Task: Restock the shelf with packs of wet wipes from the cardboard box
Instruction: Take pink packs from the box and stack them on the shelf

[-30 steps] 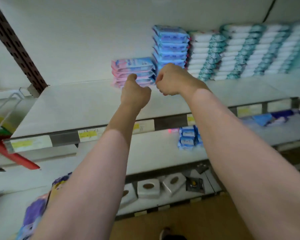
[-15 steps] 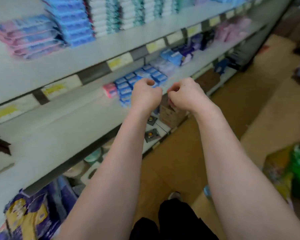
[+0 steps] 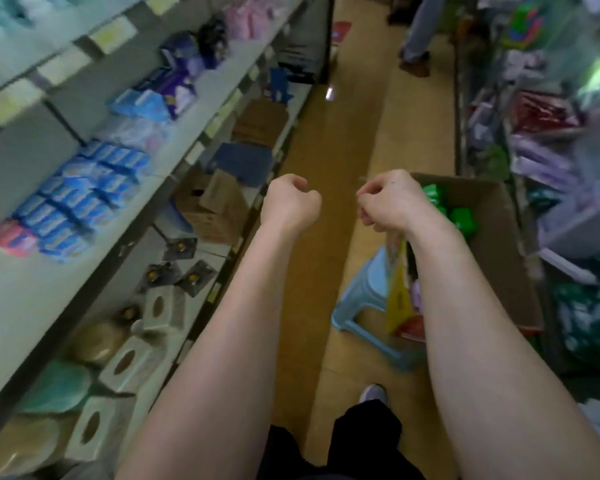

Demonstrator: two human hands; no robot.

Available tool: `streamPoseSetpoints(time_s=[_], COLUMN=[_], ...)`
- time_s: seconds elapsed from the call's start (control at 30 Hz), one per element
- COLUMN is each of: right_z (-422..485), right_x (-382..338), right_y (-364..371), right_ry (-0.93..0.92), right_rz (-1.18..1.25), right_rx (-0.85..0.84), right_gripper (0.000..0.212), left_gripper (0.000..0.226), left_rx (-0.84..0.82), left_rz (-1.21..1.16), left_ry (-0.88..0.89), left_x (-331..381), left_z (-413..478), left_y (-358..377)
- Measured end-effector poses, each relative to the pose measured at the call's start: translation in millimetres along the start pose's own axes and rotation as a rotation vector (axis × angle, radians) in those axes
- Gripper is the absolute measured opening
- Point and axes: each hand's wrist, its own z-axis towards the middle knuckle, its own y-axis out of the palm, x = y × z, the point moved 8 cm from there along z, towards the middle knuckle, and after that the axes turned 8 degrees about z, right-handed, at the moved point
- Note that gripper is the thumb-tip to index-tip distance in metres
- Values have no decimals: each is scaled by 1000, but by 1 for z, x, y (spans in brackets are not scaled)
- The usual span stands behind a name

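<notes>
While both hands are clenched on nothing, the entry starts with them.

Item 1, right hand (image 3: pixel 388 201): fingers curled into a loose fist, empty; it hangs over the near-left corner of the cardboard box (image 3: pixel 496 233), with the forearm running along the box's left wall.

Item 2, left hand (image 3: pixel 290 203): also a bare fist, empty; out over the aisle floor, well apart from the box on its left side.

Item 3, the cardboard box: brown, open-topped, resting on a pale blue stool (image 3: pixel 362 296). Its long axis runs away from the person, along the aisle. The right hand is plainly the nearer of the two.

Item 4, packs of wet wipes (image 3: pixel 462 216): bright green, soft and glossy, lying in the far half of the box, just beyond and to the right of the right hand. Two green shapes show (motion blur hides any count or print). A yellow printed pack (image 3: pixel 399 289) stands on edge against the box's left wall, beneath the right forearm.

Item 5, shelf (image 3: pixel 21 296): pale boards across the aisle from the box, on its left, carrying blue packets.

Judgement: a reach forward, right and down into the box comes next, and the right hand suits it best.
</notes>
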Motion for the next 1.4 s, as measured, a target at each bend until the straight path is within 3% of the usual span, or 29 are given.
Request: streamPoseSetpoints(time_s=[0.27,0.5,0.83,1.13,1.3,1.4], right_z=[65,99,96,79,75,77], right_x=[137,245,356,437,453,455], right_y=[-122,-148,-57,-4,26,42], right_ry=[180,357,750,1120,1324,1406], right_rz=[-7,-1,252,480,707,840], right_rx=[68,-20,-241,-102,-100,-109], right_gripper=[27,26,24,46,44,38], left_gripper=[34,34,23,11,32,31], left_rx=[-260,-422,-518,-688,-813,-909], left_rz=[58,90,108,322,535,703], left_ry=[-47,-203,-414,-439,-502,-459], left_x=[74,65,5,-36,-66,-71], left_z=[23,42,75,107,110,110], left_y=[186,301,374,460,488,496])
